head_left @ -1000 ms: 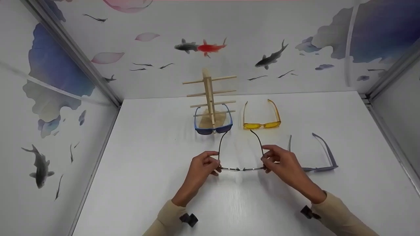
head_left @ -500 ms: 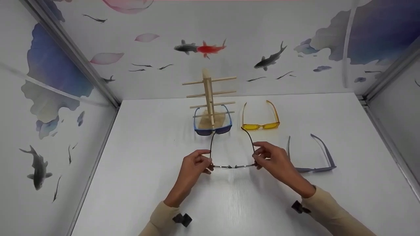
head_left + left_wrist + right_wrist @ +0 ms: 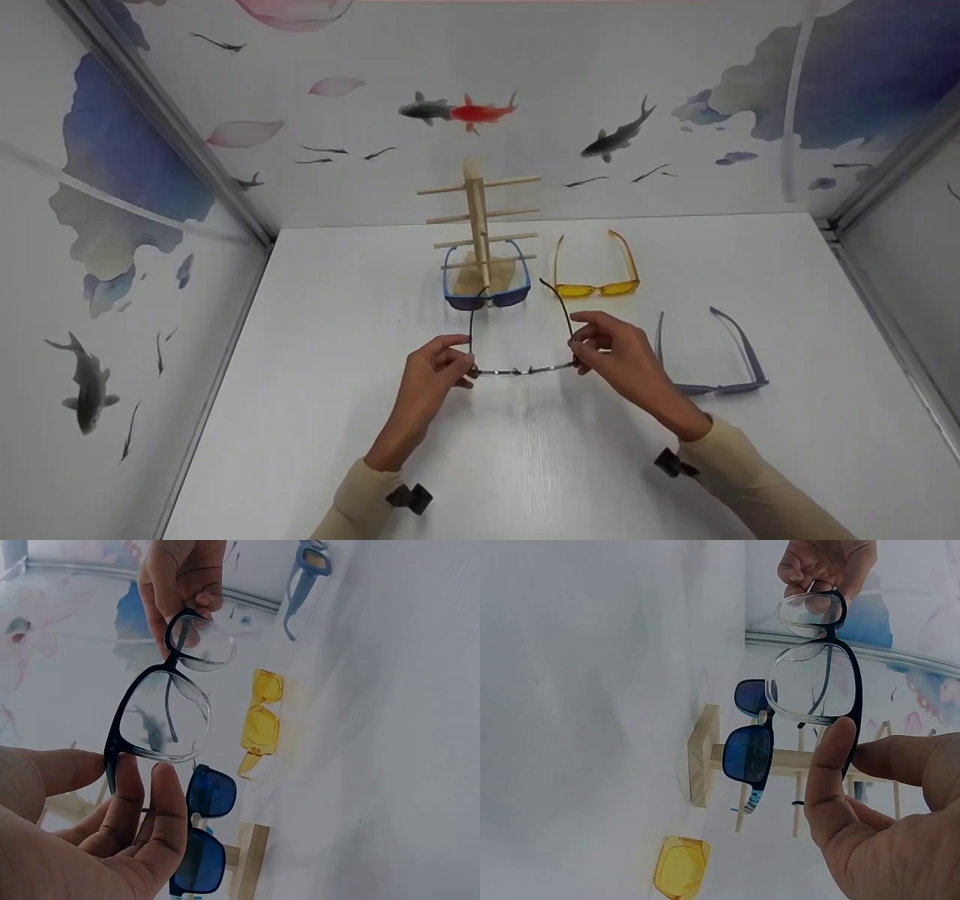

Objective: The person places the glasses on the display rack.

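Both hands hold one pair of clear-lensed eyeglasses (image 3: 523,371) with a dark upper rim, its temples unfolded and pointing away from the person. At the left hinge the left hand (image 3: 433,375) pinches the frame between thumb and fingers. The right hand (image 3: 611,352) does the same at the right hinge. Just beyond stands a wooden display rack (image 3: 478,217) with several crossbars. Blue-framed sunglasses (image 3: 510,298) with dark blue lenses rest on its lowest bar. In the head view, the left temple tip overlaps these sunglasses; whether they touch cannot be told.
Yellow glasses (image 3: 598,289) lie with temples unfolded on the white table (image 3: 315,375), right of the rack. Grey-blue glasses (image 3: 720,388) lie nearer, beside the right forearm. Printed wall panels (image 3: 360,180) enclose the table at the back and sides.
Both hands have carried the clear eyeglasses left and slightly away from the person, toward the rack. The rack and the other glasses have stayed put.
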Available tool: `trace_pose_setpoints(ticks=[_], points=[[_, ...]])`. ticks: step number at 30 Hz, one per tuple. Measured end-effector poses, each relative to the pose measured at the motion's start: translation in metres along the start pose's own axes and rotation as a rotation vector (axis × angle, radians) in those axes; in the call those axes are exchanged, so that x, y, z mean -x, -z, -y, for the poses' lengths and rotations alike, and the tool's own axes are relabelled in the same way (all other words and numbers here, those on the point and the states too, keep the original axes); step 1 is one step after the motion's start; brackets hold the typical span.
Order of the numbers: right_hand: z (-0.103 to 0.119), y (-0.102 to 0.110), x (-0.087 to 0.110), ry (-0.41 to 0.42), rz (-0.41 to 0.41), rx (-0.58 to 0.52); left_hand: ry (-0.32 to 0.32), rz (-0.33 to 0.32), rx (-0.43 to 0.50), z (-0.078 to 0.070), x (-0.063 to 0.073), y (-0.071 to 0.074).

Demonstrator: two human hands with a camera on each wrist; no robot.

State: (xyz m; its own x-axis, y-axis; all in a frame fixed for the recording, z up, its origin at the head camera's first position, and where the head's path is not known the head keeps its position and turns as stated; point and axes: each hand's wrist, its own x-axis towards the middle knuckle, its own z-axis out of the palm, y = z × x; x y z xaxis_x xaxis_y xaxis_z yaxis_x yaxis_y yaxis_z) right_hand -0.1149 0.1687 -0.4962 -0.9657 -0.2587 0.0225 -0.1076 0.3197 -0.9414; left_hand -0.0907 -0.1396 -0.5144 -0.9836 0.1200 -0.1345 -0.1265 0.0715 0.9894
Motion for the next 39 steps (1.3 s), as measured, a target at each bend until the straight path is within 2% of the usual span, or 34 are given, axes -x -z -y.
trace_pose_setpoints(ticks=[6,14,28,39], points=[[0.004,-0.002,-0.007,0.016,0.008,-0.019,0.015,-0.021,-0.002,-0.004,0.0,0.005],[0.009,-0.004,-0.018,0.022,0.028,-0.025,0.0,-0.06,0.007,-0.01,-0.002,0.012],[0.016,-0.005,-0.036,0.038,0.038,-0.019,-0.069,-0.088,-0.028,-0.027,-0.014,0.02],[0.028,0.001,-0.052,0.041,0.06,-0.003,-0.095,-0.112,-0.061,-0.036,-0.025,0.023]])
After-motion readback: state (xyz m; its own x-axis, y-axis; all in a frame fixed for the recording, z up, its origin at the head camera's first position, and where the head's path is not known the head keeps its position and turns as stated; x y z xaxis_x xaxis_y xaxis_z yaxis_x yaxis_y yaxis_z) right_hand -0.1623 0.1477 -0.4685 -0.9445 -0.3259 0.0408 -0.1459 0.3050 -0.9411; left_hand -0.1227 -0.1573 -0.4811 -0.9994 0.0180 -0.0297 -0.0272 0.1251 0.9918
